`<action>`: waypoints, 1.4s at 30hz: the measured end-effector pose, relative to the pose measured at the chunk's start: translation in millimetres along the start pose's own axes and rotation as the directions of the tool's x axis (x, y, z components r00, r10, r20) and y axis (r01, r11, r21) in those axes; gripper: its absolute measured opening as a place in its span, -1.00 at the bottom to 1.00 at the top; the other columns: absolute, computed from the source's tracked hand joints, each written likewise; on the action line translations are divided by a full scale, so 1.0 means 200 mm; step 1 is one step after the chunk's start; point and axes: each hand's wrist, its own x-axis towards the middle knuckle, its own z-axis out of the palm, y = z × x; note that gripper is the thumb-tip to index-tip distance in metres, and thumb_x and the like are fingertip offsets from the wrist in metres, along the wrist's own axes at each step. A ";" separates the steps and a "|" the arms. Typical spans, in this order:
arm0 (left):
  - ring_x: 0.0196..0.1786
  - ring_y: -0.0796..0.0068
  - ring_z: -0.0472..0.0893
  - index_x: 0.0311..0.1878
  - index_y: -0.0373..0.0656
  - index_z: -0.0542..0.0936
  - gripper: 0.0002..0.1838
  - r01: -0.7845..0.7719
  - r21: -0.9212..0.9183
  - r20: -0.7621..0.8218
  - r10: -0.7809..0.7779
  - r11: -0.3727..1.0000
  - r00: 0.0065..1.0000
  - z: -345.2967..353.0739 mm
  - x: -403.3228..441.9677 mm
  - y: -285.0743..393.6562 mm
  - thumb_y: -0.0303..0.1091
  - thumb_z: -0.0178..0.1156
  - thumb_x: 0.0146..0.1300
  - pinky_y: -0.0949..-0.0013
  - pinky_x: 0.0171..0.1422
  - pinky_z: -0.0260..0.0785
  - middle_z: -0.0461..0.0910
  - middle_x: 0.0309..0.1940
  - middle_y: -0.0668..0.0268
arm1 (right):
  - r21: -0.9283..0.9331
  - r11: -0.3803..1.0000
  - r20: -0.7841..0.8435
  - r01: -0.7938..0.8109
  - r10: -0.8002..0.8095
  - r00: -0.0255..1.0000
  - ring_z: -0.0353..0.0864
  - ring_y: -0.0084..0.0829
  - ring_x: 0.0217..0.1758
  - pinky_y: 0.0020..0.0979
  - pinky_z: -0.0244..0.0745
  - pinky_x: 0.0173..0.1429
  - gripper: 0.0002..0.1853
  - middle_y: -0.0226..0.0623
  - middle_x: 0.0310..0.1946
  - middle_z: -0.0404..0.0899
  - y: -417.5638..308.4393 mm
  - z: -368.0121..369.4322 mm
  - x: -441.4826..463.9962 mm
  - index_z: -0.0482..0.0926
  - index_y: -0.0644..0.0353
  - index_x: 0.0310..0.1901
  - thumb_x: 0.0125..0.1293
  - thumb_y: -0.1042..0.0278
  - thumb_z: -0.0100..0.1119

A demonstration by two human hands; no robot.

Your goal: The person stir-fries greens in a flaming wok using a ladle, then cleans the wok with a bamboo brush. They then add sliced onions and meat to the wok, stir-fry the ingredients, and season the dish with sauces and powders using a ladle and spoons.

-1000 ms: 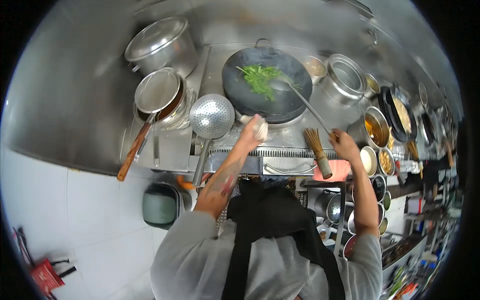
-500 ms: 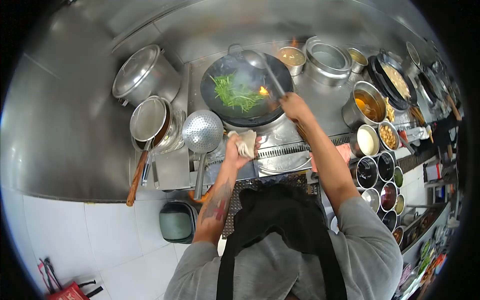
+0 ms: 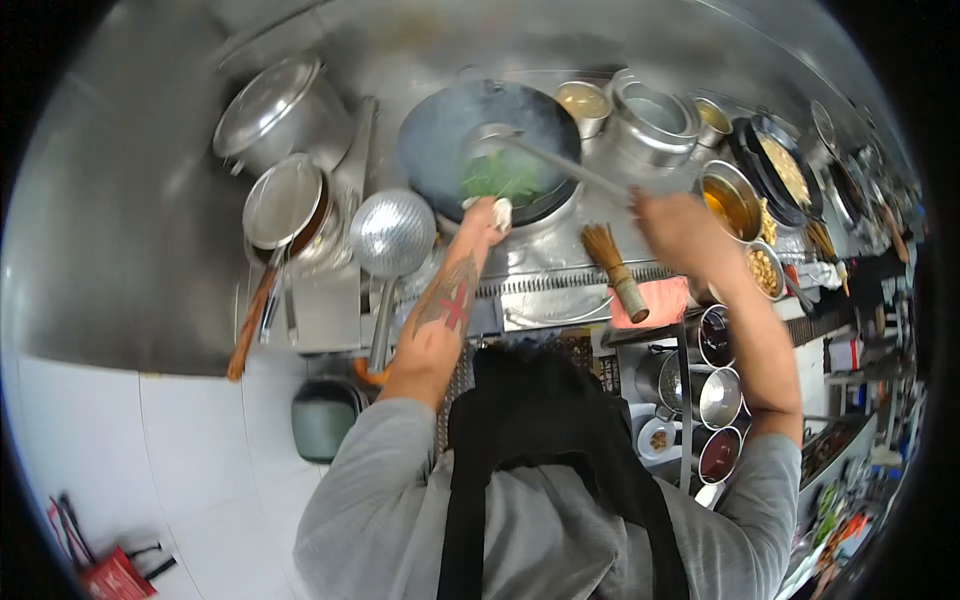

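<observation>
No readable text, labels or numbers.

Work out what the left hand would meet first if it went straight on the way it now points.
The wok, at its near rim: the left hand and its cloth look right against it, though depth is unclear. The greens lie just beyond.

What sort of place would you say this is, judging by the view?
Probably a commercial kitchen: a large wok of greens steams on a metal range, beside a big lidded pot and a perforated ladle.
</observation>
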 end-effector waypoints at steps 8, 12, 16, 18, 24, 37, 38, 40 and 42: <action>-0.47 0.41 0.58 -0.24 -0.11 0.50 -0.79 -0.065 -0.016 -0.182 0.061 0.998 0.981 0.51 -0.93 -0.04 -0.26 -0.07 0.45 0.28 -0.51 0.44 0.56 -0.48 0.31 | 0.099 0.970 0.355 -0.222 0.174 0.918 0.62 0.03 -0.07 -0.03 0.49 0.01 -0.72 0.04 -0.23 0.64 -0.17 -0.43 -0.15 0.58 0.21 -0.04 0.30 0.27 0.07; -0.42 0.37 0.60 -0.19 -0.08 0.51 -0.81 -0.197 0.128 -0.047 0.205 0.972 0.978 0.09 -0.34 -0.28 -0.23 -0.04 0.47 0.26 -0.44 0.48 0.59 -0.40 0.32 | 0.056 0.985 0.142 -0.165 0.156 0.978 0.66 0.09 -0.19 -0.01 0.56 -0.12 -0.71 0.15 -0.30 0.64 -0.22 0.22 0.12 0.52 0.35 -0.05 0.32 0.34 -0.01; -0.34 0.39 0.62 -0.11 -0.11 0.47 -0.90 -0.238 0.178 -0.050 0.250 0.955 0.967 -0.24 -0.38 -0.56 -0.34 0.04 0.41 0.26 -0.38 0.52 0.57 -0.32 0.33 | 0.124 0.957 0.001 -0.262 0.264 0.964 0.66 0.14 -0.32 0.03 0.57 -0.23 -0.65 0.19 -0.45 0.61 -0.32 0.29 0.08 0.48 0.41 0.04 0.33 0.35 -0.03; -0.36 0.38 0.61 -0.13 -0.09 0.46 -0.92 -0.247 0.162 -0.057 0.259 0.955 0.964 -0.14 -0.57 -0.56 -0.34 0.06 0.39 0.25 -0.38 0.52 0.57 -0.32 0.34 | 0.107 0.975 -0.063 -0.197 0.204 0.977 0.63 0.10 -0.41 0.01 0.51 -0.24 -0.58 0.12 -0.45 0.62 -0.22 0.20 0.00 0.45 0.37 0.18 0.34 0.34 0.02; -0.55 0.41 0.53 -0.25 -0.10 0.43 -0.76 -0.046 0.082 -0.116 0.056 0.996 0.992 0.20 -0.96 -0.20 -0.16 -0.06 0.49 0.31 -0.60 0.41 0.53 -0.48 0.30 | 0.072 0.976 0.303 -0.206 0.175 0.937 0.60 0.03 -0.15 -0.07 0.46 -0.07 -0.67 0.04 -0.28 0.62 -0.14 -0.73 -0.27 0.57 0.26 0.00 0.27 0.26 0.17; -0.45 0.40 0.59 -0.26 -0.07 0.51 -0.93 -0.186 0.199 -0.061 0.201 0.962 0.978 -0.04 -0.55 -0.43 -0.32 0.09 0.32 0.29 -0.56 0.39 0.55 -0.44 0.36 | 0.093 0.949 0.023 -0.302 0.302 0.953 0.65 0.08 -0.19 -0.02 0.55 -0.06 -0.70 0.07 -0.31 0.65 -0.27 0.22 0.14 0.55 0.24 0.02 0.31 0.32 0.07; -0.46 0.40 0.59 -0.28 -0.07 0.50 -0.92 -0.211 0.167 -0.088 0.227 0.963 0.970 0.02 -0.62 -0.42 -0.32 0.10 0.32 0.29 -0.55 0.40 0.54 -0.45 0.35 | 0.083 0.955 -0.017 -0.283 0.286 0.958 0.65 0.09 -0.22 -0.02 0.55 -0.09 -0.71 0.07 -0.34 0.65 -0.24 0.13 0.08 0.55 0.23 0.01 0.31 0.33 0.07; -0.50 0.40 0.57 -0.30 -0.05 0.49 -0.94 -0.320 -0.014 -0.141 0.315 0.947 0.939 0.11 -0.45 -0.35 -0.35 0.09 0.32 0.28 -0.54 0.42 0.51 -0.49 0.34 | 0.107 0.981 0.015 -0.163 0.162 0.987 0.63 0.09 -0.21 0.00 0.49 -0.11 -0.65 0.08 -0.31 0.64 -0.11 -0.11 -0.02 0.53 0.26 0.06 0.26 0.32 0.16; -0.48 0.42 0.57 -0.32 -0.03 0.47 -0.94 -0.278 -0.010 -0.129 0.274 0.961 0.953 0.17 -0.31 -0.18 -0.38 0.10 0.30 0.28 -0.50 0.46 0.50 -0.50 0.35 | 0.072 0.987 0.088 -0.147 0.140 0.986 0.62 0.09 -0.24 0.02 0.46 -0.17 -0.69 0.08 -0.33 0.61 -0.10 -0.43 -0.09 0.56 0.24 -0.01 0.26 0.31 0.15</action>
